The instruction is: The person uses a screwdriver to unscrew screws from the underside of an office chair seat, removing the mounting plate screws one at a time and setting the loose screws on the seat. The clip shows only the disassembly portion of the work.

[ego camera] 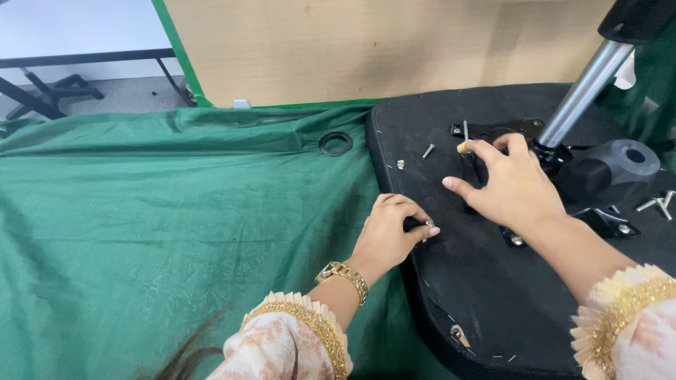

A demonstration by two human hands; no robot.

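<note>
An upturned black chair seat [493, 295] lies on a green cloth, with a black metal bracket plate [501, 129] and a silver gas cylinder [584, 88] rising from it. My left hand [391, 236] rests at the seat's left edge, fingers curled around a small silver screw [429, 224]. My right hand [510, 186] lies on the bracket, pinching a thin metal key [465, 130] that stands upright at the plate's far left corner. A loose screw [427, 150] and a small fastener [401, 164] lie on the seat beyond my left hand.
A black rubber ring [335, 143] sits on the green cloth [176, 211] left of the seat. A black plastic knob part [620, 163] and more screws [658, 204] lie at the right. A wooden panel [366, 42] stands behind; a chair base [49, 95] is at far left.
</note>
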